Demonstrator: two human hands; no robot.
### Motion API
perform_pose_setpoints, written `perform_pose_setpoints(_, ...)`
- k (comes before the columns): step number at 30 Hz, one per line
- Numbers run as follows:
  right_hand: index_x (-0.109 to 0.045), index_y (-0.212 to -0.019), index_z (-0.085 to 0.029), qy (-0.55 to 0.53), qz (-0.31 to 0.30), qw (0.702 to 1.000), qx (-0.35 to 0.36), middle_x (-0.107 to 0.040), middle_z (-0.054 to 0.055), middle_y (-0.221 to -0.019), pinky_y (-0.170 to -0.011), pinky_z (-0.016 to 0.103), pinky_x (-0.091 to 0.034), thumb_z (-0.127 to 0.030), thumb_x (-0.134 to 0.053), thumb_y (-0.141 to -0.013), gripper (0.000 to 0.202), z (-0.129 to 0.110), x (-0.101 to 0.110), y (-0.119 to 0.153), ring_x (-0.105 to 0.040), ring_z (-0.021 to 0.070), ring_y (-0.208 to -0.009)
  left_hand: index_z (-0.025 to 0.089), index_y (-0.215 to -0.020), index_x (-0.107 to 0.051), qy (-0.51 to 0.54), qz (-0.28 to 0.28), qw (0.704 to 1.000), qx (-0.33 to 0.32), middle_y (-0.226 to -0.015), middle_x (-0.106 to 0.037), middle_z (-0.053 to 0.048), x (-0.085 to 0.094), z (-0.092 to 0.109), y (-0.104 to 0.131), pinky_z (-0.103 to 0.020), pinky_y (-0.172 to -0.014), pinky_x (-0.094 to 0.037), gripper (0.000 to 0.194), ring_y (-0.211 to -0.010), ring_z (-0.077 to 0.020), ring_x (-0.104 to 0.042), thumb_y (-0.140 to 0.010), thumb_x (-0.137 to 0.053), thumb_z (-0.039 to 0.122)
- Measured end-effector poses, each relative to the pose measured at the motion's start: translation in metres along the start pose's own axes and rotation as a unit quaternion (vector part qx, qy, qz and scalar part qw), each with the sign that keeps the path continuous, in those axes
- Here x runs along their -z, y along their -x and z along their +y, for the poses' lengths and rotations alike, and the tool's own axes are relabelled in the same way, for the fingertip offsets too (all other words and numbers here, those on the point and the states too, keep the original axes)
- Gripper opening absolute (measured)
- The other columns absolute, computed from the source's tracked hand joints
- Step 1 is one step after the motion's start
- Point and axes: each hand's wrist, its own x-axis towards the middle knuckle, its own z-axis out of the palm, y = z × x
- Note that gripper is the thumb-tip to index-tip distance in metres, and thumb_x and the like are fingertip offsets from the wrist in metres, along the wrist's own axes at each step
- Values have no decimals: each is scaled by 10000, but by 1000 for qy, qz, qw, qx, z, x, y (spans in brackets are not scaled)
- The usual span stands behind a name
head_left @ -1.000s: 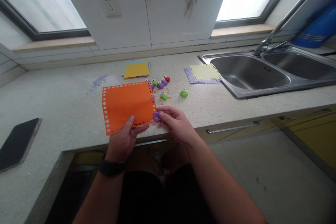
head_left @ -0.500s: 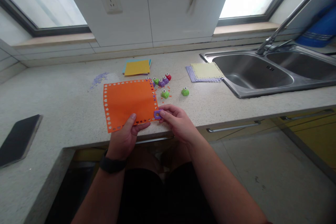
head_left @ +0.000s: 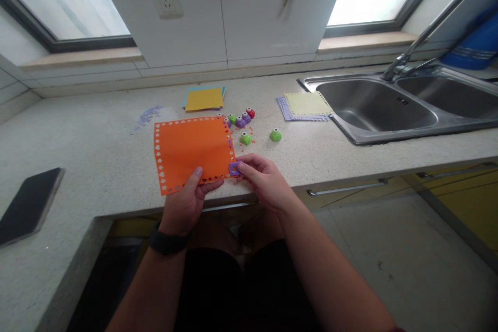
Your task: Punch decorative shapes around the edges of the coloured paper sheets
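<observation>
An orange sheet of paper (head_left: 192,150) with small shapes punched along its edges is held up over the counter's front edge. My left hand (head_left: 185,201) grips its lower edge, thumb on top and fingers beneath. At the sheet's lower right corner, my right hand (head_left: 264,179) pinches a purple craft punch (head_left: 234,168), which sits over the paper's edge. Behind the sheet stand several small punches: a green one (head_left: 245,138), another green punch (head_left: 276,135), a red one (head_left: 250,113) and purple ones (head_left: 241,122). Orange paper bits lie among them.
A stack of yellow and blue paper (head_left: 204,99) lies at the back. Punched pale yellow and lilac sheets (head_left: 307,104) rest beside the steel sink (head_left: 373,109). Purple paper bits (head_left: 149,115) are at left, and a dark flat slab (head_left: 29,205) lies at far left.
Both hands keep their hold on the orange sheet and the purple punch. Only a slight shift of the whole view shows.
</observation>
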Motion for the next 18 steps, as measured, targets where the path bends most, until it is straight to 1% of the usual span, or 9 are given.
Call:
perform_pose_setpoints(3, -752, -950, -229, 0, 0, 1000, 0, -736, 27, -908, -809, 333, -510, -404, -799, -802, 234, 0, 0, 0, -649, 157, -784, 274, -1368, -576, -10, 1, 1000, -20, -1408, -642, -66, 1, -3, -1, -384, -913, -624, 541, -1267, -299, -616, -859, -720, 163)
perform_pose_setpoints(6, -750, -939, -229, 0, 0, 1000, -2, -735, 26, -903, -792, 329, -509, -416, -801, -795, 242, 0, 0, 0, -646, 157, -777, 295, -1354, -590, -6, 3, 1000, -26, -1420, -631, -52, 1, -3, -1, -343, -795, -665, 537, -1270, -316, -613, -851, -731, 175)
perform_pose_setpoints(9, -749, -939, -229, 2, 1, 1000, -3, -732, 23, -887, -780, 328, -507, -421, -799, -795, 245, 0, 0, 0, -640, 156, -764, 312, -1370, -572, 7, -2, 1000, -12, -1419, -629, -56, 0, -1, 0, -367, -717, -682, 556, -1262, -350, -614, -848, -743, 222)
perform_pose_setpoints(12, -750, -941, -231, 5, 1, 1000, -1, -727, 19, -879, -753, 317, -499, -420, -794, -800, 239, -1, 0, 0, -626, 151, -746, 312, -1388, -557, 11, -9, 1000, -4, -1406, -637, -64, 0, -1, 0, -386, -725, -682, 574, -1260, -360, -612, -849, -744, 250)
perform_pose_setpoints(16, -752, -933, -230, 12, 1, 1000, 3, -717, 12, -853, -724, 301, -480, -401, -786, -812, 213, -1, 0, 0, -605, 140, -719, 315, -1353, -587, 0, 3, 1000, -15, -1403, -639, -42, 1, -2, 0, -336, -702, -679, 557, -1278, -344, -600, -831, -761, 228)
perform_pose_setpoints(18, -752, -933, -228, 12, 1, 1000, 4, -713, 11, -847, -724, 299, -474, -393, -784, -816, 205, -1, 0, 0, -602, 138, -719, 308, -1340, -598, -3, 3, 1000, -14, -1407, -636, -43, 1, -2, 0, -338, -709, -678, 534, -1281, -343, -598, -836, -756, 227)
